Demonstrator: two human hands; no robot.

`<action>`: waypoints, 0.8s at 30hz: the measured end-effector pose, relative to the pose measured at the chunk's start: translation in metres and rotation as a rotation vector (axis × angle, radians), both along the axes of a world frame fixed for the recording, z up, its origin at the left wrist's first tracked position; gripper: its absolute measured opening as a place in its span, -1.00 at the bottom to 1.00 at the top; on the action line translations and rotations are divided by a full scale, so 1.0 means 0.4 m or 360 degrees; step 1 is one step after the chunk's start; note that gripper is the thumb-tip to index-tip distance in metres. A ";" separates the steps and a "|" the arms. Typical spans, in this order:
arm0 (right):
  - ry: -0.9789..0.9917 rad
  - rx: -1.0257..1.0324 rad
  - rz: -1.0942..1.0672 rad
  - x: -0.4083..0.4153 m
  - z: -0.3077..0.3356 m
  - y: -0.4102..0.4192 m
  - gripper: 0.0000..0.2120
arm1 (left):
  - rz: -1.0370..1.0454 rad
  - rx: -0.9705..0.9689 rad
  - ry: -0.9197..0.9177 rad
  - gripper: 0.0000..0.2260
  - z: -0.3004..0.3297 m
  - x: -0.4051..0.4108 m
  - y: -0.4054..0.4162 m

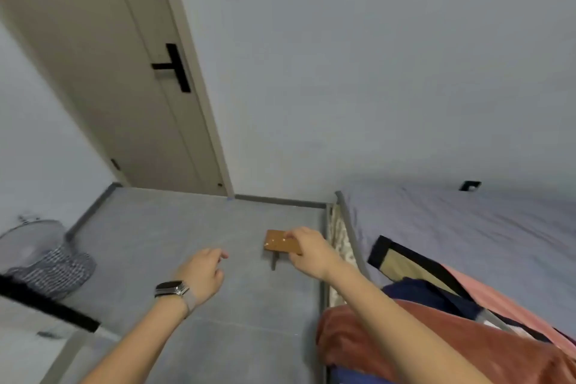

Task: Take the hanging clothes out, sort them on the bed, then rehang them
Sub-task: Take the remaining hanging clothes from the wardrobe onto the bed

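Observation:
A pile of clothes lies on the near end of the bed point(467, 221): a rust-red garment point(452, 355), a navy one point(433, 296) and a pink one point(505, 302). My left hand point(202, 274), with a watch on its wrist, hovers over the floor with loosely curled fingers and holds nothing. My right hand point(308, 249) reaches out beside the bed's edge. Its fingertips overlap the right end of a small brown wooden board point(279, 241) with a dark leg under it. Whether the hand grips the board or only covers it is unclear.
A beige mat with a black border point(405, 262) lies on the lilac sheet. A closed door point(131, 97) stands ahead on the left. A floor fan point(28, 249) and a checked cloth point(62, 271) sit at the left. Grey floor tiles point(187, 221) lie between door and bed.

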State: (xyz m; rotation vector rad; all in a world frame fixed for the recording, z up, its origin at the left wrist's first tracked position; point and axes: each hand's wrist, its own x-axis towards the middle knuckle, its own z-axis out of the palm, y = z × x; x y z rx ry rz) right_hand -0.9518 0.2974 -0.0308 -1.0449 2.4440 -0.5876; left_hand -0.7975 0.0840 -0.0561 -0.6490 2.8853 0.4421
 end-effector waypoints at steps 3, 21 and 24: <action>0.0002 -0.0012 0.0428 0.196 0.054 -0.271 -0.57 | 0.0341 -0.0017 0.0006 -0.67 0.062 0.278 -0.159; -0.0244 -0.0078 0.1961 1.360 0.109 -1.154 -0.68 | 0.1988 0.0060 0.0165 -0.67 0.167 1.531 -0.456; -0.0257 -0.0067 0.2049 1.405 0.077 -1.259 -0.71 | 0.2014 0.0049 0.0209 -0.72 0.146 1.533 -0.541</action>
